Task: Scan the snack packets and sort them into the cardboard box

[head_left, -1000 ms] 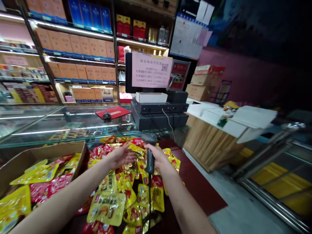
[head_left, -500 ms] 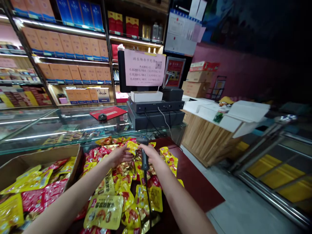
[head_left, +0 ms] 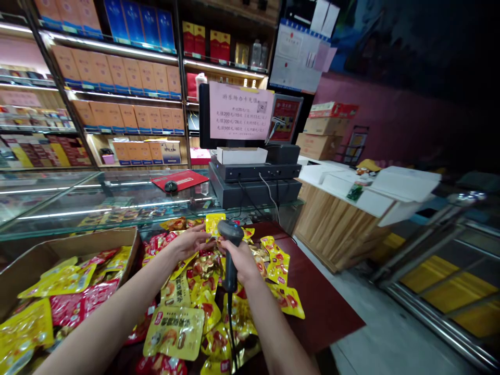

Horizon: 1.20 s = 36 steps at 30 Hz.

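Note:
My left hand (head_left: 193, 244) pinches a small yellow snack packet (head_left: 214, 224) at its lower edge, holding it up just left of the scanner. My right hand (head_left: 242, 260) is closed around a dark handheld barcode scanner (head_left: 230, 271), below its head; some of its fingers are hidden. From the upright handle a black cord (head_left: 230, 323) hangs down over the packets. Beneath both hands lies a heap of yellow, red and gold snack packets, with a pale yellow packet (head_left: 174, 332) at the near side.
An open cardboard box (head_left: 130, 247) of packets stands at the left. Behind the dark red tabletop (head_left: 312, 307) are a glass counter with a mouse (head_left: 171, 186) on a red mat (head_left: 191, 179), and a monitor with a pink notice (head_left: 238, 112). A metal railing (head_left: 425, 255) is at the right.
The view has shifted slightly, moving the background to the right. The yellow packet now stands more upright and clearer of my left fingers. The scanner's head has turned and its handle sits lower.

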{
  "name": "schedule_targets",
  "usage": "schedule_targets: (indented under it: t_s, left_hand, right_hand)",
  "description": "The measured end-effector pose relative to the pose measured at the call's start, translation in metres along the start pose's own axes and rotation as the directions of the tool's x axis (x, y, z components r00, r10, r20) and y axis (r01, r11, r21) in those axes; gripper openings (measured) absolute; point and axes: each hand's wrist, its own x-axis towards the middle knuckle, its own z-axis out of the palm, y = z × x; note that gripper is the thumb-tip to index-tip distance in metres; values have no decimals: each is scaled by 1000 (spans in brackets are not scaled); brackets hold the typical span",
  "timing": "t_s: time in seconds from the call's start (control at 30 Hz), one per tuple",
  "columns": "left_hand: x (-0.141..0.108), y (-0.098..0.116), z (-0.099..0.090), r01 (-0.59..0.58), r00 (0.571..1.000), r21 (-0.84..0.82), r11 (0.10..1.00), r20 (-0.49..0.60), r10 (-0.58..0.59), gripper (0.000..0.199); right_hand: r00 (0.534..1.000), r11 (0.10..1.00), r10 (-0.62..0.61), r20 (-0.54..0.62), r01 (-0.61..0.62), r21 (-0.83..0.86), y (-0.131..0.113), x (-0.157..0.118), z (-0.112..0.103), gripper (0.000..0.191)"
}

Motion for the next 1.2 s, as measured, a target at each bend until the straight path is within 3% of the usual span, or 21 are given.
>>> schedule_targets:
  t_s: [0.03, 0.1, 0.3, 0.47, 0.63, 0.87, 1.2]
  left_hand:
    - [-1, 2, -1, 33, 999, 21, 999, 40, -34, 29]
    - [0, 4, -4, 43, 999, 63, 997, 13, -44, 20]
    - [8, -1, -12, -106, 981, 148, 983, -146, 128, 27]
    - [14, -1, -20, -174, 956, 188, 967, -203, 211, 40]
    - [15, -1, -22, -195, 950, 212, 958, -200, 238, 37]
    - [11, 0, -18, -185, 960, 216, 959, -170, 223, 41]
    - [14, -1, -22, -216, 948, 210, 953, -188, 256, 37]
  right_hand:
    - [1000, 997, -23, 1, 23, -67, 1, -5, -2, 15]
    - [999, 981, -47, 14, 49, -185, 2, -13, -4, 15]
    - [989, 959, -136, 64, 147, -242, 7, -40, -3, 26]
    - [997, 970, 5, 80, 15, -243, 16, -55, 6, 26]
    - [986, 954, 62, 157, -12, -301, 21, -60, 10, 20]
    - [989, 914, -34, 142, 88, -397, 23, -60, 5, 18]
    - [991, 905, -5, 135, 62, -420, 22, -60, 6, 21]
